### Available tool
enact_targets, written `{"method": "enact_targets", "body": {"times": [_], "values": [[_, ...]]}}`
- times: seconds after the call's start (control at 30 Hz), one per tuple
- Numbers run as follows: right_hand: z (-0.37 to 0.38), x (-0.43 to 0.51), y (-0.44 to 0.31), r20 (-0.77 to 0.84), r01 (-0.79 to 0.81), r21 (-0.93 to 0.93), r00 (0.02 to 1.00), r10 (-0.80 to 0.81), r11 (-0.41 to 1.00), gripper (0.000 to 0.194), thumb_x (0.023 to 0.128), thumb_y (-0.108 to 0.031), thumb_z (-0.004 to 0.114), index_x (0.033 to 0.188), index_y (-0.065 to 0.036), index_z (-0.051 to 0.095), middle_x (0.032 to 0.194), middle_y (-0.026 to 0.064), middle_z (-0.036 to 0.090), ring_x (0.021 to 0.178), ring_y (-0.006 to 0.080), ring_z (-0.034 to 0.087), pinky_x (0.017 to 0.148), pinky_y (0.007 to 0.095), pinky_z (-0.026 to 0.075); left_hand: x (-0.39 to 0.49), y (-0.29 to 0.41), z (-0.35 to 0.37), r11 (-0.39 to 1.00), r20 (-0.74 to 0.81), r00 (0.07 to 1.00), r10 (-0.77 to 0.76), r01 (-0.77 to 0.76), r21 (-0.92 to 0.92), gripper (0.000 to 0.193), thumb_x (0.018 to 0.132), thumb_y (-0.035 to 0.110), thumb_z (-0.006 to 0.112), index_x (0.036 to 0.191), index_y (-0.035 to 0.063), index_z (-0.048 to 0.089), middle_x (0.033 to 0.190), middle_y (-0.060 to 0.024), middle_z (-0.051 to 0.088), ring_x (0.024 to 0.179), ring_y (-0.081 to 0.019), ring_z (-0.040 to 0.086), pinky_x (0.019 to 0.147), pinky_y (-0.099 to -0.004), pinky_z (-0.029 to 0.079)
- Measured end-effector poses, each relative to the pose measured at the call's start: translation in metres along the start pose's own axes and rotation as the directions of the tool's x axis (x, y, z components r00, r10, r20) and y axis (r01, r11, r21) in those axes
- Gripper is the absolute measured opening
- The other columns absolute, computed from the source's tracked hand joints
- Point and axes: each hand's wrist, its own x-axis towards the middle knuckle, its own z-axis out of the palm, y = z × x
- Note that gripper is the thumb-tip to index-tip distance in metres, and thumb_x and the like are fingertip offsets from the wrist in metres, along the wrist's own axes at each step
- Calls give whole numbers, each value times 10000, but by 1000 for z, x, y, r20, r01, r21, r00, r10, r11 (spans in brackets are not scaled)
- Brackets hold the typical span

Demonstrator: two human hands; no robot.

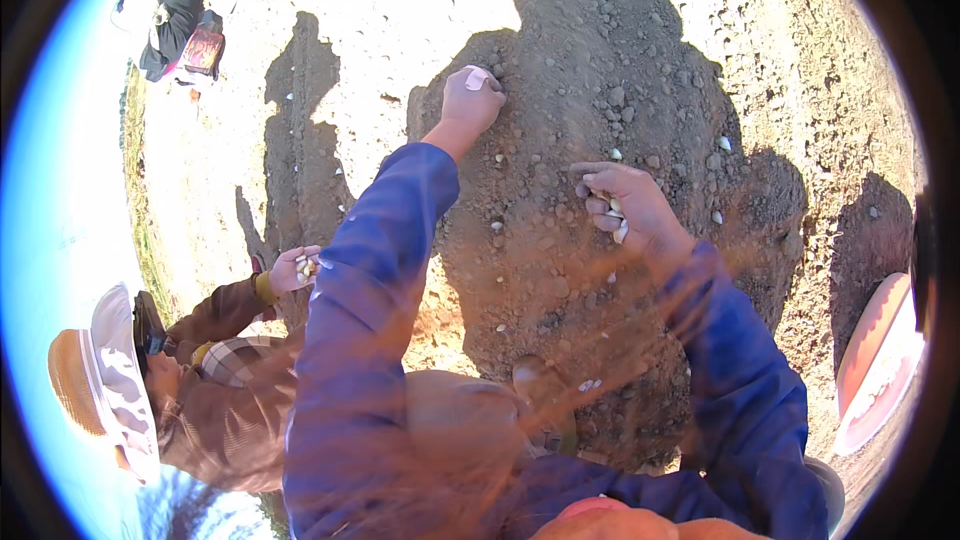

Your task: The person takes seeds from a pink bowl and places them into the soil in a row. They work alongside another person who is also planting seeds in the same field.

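Note:
My left hand point(474, 101) is low over the shaded soil, its fingers curled down and a pale patch on its back; whether anything is between the fingertips cannot be seen. Several pale cloves, apparently garlic point(616, 217), lie in the curled fingers of my right hand point(637, 202), whose index finger points left. Just above that hand, a clove point(615, 154) sits on the soil. More cloves are spaced out in rough lines, such as one point(496, 226) between my arms and one point(723, 143) to the right.
A co-worker in a brimmed hat point(79, 382) is close on my left, with cloves in one hand point(289, 270). Another person point(180, 7) bends over the field at the upper left. A pink basin point(862, 427) holding pale cloves stands at the far right. Clods point(616, 96) dot the soil.

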Motion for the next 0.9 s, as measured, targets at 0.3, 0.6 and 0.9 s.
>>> {"method": "enact_targets", "body": {"times": [0.3, 0.6, 0.9], "values": [[1, 11, -6, 93, -1, 244, 995, -22, 970, 329, 958, -127, 547, 1249, 26, 562, 958, 106, 643, 670, 100, 535, 421, 190, 374, -12, 11, -3, 988, -22, 996, -90, 87, -130, 133, 801, 116, 737, 869, 1, 741, 839, -128, 713, 685, -201, 686, 642, -310, 540], [6, 25, 3, 190, -62, 207, 982, 22, 976, 230, 960, -152, 546, 1126, 4, 575, 873, 76, 603, 686, 120, 537, 419, 194, 358, -88, 91, -47, 826, 171, 873, 456, -344, -447, 165, 810, 142, 742, 960, 75, 731, 914, -88, 660, 860, -259, 651, 747, -385, 539], [9, 28, -9, 157, -25, 266, 987, -18, 964, 281, 919, -57, 536, 1184, 35, 559, 982, 125, 651, 696, 114, 525, 433, 201, 382, -53, 63, -43, 887, 78, 944, 320, -270, -374, 151, 863, 166, 702, 956, 48, 698, 857, -108, 654, 836, -262, 639, 736, -364, 518]]}}
